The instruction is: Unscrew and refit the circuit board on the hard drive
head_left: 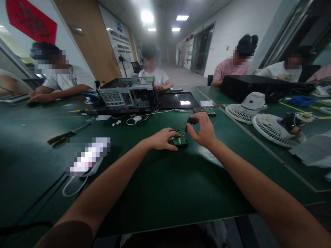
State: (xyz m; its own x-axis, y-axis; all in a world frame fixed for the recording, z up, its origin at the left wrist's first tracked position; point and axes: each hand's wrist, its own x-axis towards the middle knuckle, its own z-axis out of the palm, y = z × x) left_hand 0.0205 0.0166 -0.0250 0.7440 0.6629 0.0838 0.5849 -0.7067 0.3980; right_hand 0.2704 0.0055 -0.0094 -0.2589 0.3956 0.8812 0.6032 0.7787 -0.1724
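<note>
My left hand (164, 138) grips a hard drive (180, 140) on the green table, thumb at its near side and fingers over its top. The drive's green circuit board faces up. Just to the right, my right hand (203, 131) pinches a small dark tool (190, 121) between thumb and fingertips. The tool leans down toward the drive's right far corner; its tip is too small to make out, so I cannot tell whether it touches.
Beyond my hands stand an open computer case (126, 98) and a dark flat panel (178, 100). More drives (210, 111) lie nearby. A screwdriver (62, 137) and phone (89, 156) are left, fan parts (274, 129) right. Several people sit around the table.
</note>
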